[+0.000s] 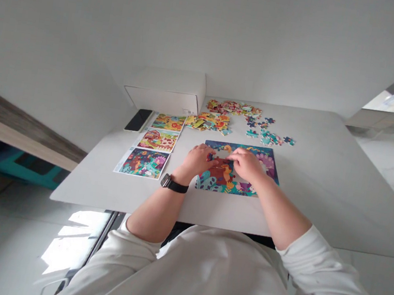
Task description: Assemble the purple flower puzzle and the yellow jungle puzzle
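Observation:
A partly assembled jigsaw puzzle (211, 183) with a dark blue border and colourful animals and plants lies flat before me. Bare white gaps show inside it. My left hand (199, 159), with a black watch on the wrist, rests at its left side, thumb and fingers closed around a small dark puzzle piece (210, 157). Over the upper middle, my right hand (248, 164) has its fingers pinched together at the edge of a gap. A dark piece appears at those fingertips, mostly hidden by them.
Loose pieces lie behind the puzzle: a yellow-orange pile (211, 121), a red-pink pile (234, 108) and scattered blue-teal pieces (270, 137). To the left are a sheet with three printed pictures (145, 163), a phone (138, 120) and a white box (163, 100) against the wall.

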`<state>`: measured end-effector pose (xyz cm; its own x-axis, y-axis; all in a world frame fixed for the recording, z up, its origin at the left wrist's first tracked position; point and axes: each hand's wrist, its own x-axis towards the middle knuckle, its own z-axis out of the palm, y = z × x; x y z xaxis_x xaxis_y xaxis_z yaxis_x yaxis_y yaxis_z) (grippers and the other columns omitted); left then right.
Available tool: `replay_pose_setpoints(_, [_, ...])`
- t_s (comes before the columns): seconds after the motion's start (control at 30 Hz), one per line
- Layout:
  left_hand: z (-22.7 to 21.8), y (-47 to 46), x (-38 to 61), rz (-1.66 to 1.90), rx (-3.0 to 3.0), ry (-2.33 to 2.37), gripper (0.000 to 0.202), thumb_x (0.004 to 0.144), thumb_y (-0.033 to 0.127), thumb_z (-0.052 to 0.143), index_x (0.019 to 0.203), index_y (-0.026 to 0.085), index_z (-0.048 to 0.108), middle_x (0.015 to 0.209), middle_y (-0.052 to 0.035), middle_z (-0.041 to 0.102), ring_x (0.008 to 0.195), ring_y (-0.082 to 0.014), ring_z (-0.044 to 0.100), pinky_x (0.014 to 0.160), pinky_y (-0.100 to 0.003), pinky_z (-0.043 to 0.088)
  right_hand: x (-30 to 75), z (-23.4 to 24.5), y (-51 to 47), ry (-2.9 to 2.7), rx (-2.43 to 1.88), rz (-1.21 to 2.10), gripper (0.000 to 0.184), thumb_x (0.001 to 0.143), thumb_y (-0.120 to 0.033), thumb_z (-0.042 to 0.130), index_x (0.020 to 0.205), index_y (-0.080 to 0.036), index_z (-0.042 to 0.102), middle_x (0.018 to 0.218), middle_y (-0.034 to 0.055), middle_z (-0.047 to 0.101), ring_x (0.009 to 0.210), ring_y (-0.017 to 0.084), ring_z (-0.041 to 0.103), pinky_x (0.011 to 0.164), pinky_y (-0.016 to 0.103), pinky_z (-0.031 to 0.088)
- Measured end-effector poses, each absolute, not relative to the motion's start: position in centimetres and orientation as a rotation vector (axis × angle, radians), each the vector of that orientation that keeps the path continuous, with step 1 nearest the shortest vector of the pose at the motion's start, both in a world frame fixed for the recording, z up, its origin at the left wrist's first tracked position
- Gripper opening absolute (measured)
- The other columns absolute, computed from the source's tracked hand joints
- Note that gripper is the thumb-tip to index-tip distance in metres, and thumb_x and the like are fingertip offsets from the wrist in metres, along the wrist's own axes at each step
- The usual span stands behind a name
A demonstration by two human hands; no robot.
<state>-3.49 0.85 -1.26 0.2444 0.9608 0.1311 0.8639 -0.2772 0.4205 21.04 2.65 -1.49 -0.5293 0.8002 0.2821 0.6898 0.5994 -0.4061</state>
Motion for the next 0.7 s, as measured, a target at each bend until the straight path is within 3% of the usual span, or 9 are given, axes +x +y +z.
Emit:
replay_pose_setpoints(0.2, [-1.2, 0.3, -2.7, 0.448, 2.244, 1.768, 0.04, 0.09, 0.046, 0.083, 0.127, 0.031, 0.078, 0.14, -0.0113, 0.066, 0.134, -0.0351, 0.059, 0.117, -0.051, 0.048, 20.6, -1.3, 2.1, -2.503, -1.255, 0.339, 0.042, 0.093, -0.004, 0.062, 0.112, -0.03, 0.089, 0.114, 0.0072, 0.077, 0.108, 0.025, 0.072, 0.096, 0.036, 0.057])
replay_pose_setpoints(0.5, [-0.9, -0.1, -2.4, 0.423, 2.273, 1.786, 0.034, 0.092, 0.044, 0.08, 0.125, 0.032, 0.079, 0.14, -0.0113, 0.065, 0.132, -0.0359, 0.059, 0.114, -0.051, 0.049, 20.7, -1.3, 2.1, -2.564, -1.268, 0.337, 0.042, 0.093, -0.004, 0.063, 0.115, -0.029, 0.088, 0.111, 0.0073, 0.077, 0.104, 0.024, 0.072, 0.091, 0.033, 0.056])
replay_pose_setpoints(0.7, [-0.6, -0.4, -2.3, 0.416, 2.258, 1.809, 0.045, 0.091, 0.046, 0.083, 0.133, 0.032, 0.075, 0.144, -0.0124, 0.065, 0.133, -0.0378, 0.059, 0.112, -0.051, 0.051, 20.7, -0.8, 1.9, -2.467, -1.331, 0.3, 0.042, 0.095, -0.005, 0.059, 0.117, -0.028, 0.087, 0.12, 0.0066, 0.078, 0.104, 0.023, 0.074, 0.09, 0.033, 0.058])
